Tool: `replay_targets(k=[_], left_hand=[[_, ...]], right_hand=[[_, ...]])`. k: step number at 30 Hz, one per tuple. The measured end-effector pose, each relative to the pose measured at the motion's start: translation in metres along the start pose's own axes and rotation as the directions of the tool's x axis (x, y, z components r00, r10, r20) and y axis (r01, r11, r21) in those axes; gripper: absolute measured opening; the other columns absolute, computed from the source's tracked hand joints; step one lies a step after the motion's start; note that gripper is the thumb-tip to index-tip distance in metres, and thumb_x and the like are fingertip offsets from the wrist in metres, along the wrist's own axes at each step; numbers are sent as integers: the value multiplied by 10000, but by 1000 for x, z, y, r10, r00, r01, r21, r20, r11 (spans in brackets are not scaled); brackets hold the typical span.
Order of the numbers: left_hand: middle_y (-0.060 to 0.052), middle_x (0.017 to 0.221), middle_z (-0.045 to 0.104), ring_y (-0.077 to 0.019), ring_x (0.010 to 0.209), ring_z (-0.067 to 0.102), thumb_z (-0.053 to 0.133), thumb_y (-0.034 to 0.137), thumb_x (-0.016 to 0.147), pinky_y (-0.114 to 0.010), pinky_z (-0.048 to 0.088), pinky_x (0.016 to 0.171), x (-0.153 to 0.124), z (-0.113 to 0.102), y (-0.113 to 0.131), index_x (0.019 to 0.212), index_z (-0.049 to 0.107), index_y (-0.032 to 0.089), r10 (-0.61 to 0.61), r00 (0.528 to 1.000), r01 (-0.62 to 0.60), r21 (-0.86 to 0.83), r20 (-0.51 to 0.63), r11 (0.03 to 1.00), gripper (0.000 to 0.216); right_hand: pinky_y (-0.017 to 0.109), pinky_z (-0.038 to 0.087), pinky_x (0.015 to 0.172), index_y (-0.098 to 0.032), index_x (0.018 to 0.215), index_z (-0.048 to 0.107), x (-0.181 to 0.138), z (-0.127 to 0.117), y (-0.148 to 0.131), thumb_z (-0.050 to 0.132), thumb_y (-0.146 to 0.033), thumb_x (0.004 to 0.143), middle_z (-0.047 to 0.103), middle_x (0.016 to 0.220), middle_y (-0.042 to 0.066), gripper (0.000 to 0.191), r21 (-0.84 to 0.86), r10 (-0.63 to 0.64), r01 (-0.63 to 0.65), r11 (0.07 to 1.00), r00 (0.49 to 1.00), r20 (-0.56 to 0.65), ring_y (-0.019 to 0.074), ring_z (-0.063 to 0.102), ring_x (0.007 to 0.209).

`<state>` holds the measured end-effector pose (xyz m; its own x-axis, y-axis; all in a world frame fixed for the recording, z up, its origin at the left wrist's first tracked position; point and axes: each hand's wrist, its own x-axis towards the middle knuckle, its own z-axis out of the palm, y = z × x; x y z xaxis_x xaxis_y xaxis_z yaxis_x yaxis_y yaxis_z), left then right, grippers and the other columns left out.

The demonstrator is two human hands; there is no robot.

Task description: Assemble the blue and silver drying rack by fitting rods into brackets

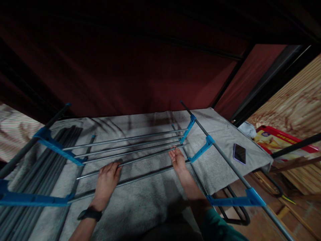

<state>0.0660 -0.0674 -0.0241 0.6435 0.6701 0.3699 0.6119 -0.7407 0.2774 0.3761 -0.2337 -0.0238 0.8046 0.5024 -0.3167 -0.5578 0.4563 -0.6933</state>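
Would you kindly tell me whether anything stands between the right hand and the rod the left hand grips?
Nothing visible does: the left hand is closed over the rod, and the right hand has its fingertips at it, near its right end.

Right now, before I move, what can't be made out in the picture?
All in the head view:
Left hand: fingertips, hidden by its knuckles.
Thin grey metal rod: stretch under that hand, covered by it.
Bundle of dark grey tubes: near ends, cut off by picture edges.
Rectangular red-and-yellow printed item: small lettering, too blurred to read.
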Motion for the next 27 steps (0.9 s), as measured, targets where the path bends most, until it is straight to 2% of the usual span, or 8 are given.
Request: replay_targets(k=[7,17,21,27], left_hand=[[-153,1044,748,-336,1024,686,382,370,1003,-474,476,945,-1,2,-2,1121,675,157,-10,1000,10,16,-12,1000,380],[-150,1032,748,-325,1009,685,379,340,984,-467,472,943,0,3,-4,1111,686,149,-20,1000,21,51,-6,998,383],[-147,1035,754,-322,1016,694,398,344,969,-461,473,954,-1,5,-5,1103,675,160,-25,999,26,32,-30,999,358],[-141,1029,764,-325,988,710,435,358,939,-459,487,937,-2,8,-8,1077,640,180,-48,998,48,3,-42,999,305]], right_hand=[[270,609,777,-233,924,700,4,-5,-2,710,-259,858,769,897,22,71,5,-26,26,1000,1000,3,154,720,828],[329,603,855,-250,930,677,15,-19,-18,671,-265,862,779,992,16,70,-17,-113,112,994,991,-69,172,736,932],[301,583,873,-252,936,674,16,-20,-18,650,-241,891,771,947,-12,52,-21,-105,104,994,991,-87,141,724,895],[297,581,818,-257,882,656,18,-19,-16,643,-234,903,754,852,-33,33,-29,-96,93,995,989,-113,138,702,792]])
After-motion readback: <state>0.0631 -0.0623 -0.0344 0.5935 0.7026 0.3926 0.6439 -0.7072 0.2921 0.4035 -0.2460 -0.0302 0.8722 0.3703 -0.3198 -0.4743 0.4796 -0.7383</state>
